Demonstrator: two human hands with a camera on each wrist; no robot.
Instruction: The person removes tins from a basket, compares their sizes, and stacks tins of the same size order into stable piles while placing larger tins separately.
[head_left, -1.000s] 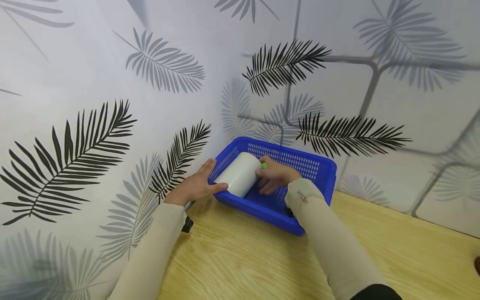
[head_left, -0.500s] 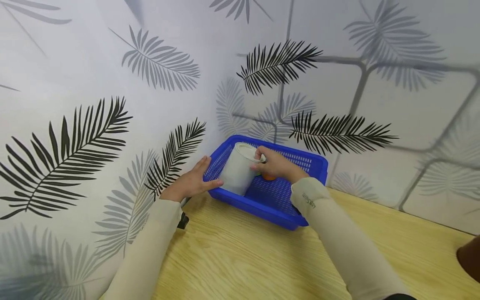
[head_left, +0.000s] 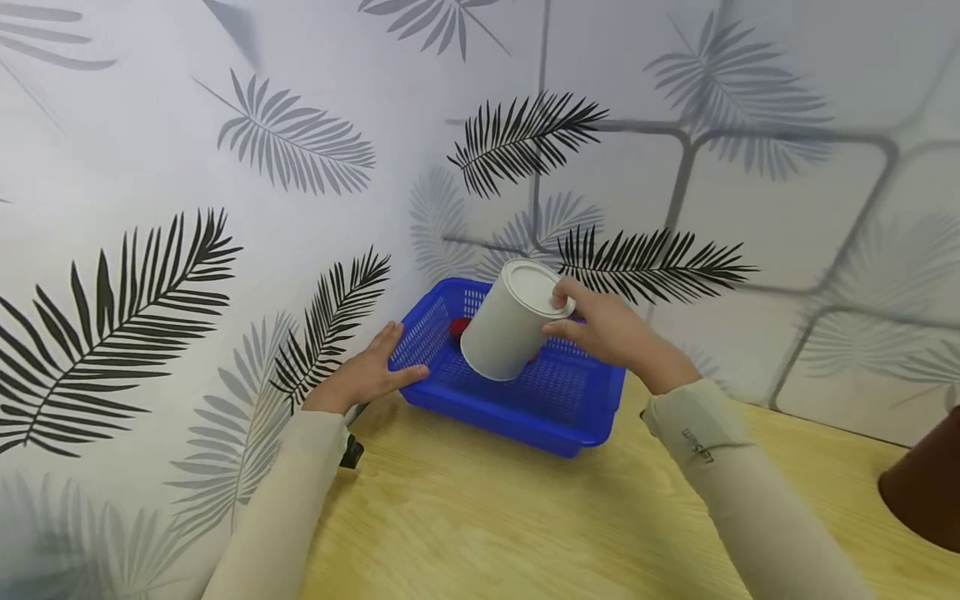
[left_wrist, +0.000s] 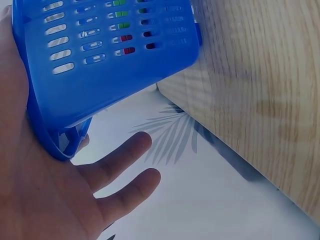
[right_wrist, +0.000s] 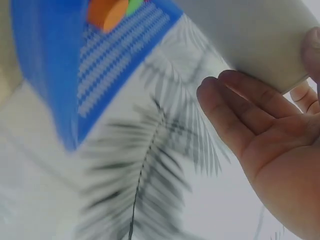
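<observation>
My right hand [head_left: 592, 329] grips the lidded end of a white cylindrical can [head_left: 510, 323] and holds it tilted in the air above a blue slotted basket [head_left: 570, 417]. In the right wrist view the can [right_wrist: 250, 35] fills the top, with my fingers [right_wrist: 235, 107] curled round its rim. My left hand [head_left: 371, 371] lies flat against the basket's left wall, fingers straight; the left wrist view shows the palm [left_wrist: 30, 195] pressed to the blue basket wall [left_wrist: 100, 75]. A red piece [head_left: 457, 327] and an orange piece [right_wrist: 105, 11] lie inside the basket.
The basket stands in the corner of a wooden table [head_left: 487, 517], close against walls papered with a palm-leaf pattern [head_left: 150, 292]. A brown object [head_left: 926, 483] juts in at the right edge. A small black item [head_left: 349, 452] sits by my left sleeve.
My right hand has lifted the white can from lying in the basket up into the air, tilting it upright. The left hand has stayed on the basket's side. The view has shifted right.
</observation>
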